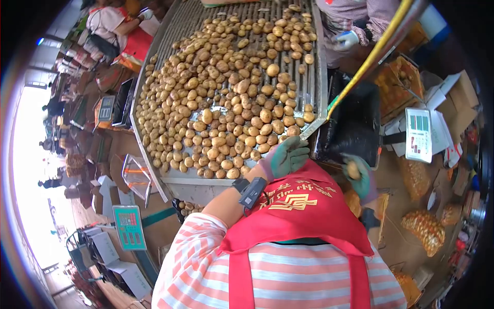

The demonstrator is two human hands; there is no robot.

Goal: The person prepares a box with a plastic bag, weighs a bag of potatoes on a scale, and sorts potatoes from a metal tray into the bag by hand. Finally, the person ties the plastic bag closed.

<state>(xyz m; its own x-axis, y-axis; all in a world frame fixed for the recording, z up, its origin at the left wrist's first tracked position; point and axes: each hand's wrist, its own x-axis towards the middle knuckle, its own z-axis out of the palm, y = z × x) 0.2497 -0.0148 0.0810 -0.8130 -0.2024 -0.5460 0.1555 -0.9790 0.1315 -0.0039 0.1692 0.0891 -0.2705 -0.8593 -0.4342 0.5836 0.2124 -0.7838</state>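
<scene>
Potatoes lie in a broad heap on the slatted metal sorting table in front of me. My left hand, in a grey-green glove, is at the table's near right corner, just above my red apron. Its fingers are curled together, and what may be inside them is hidden. To the right, my gloved right hand is closed around a potato. It is beside the near edge of a black-lined bin.
A yellow pole slants up from the table corner. Digital scales stand on the right and left. Full net bags and an orange crate are on the right. Other people work at the far left and far right.
</scene>
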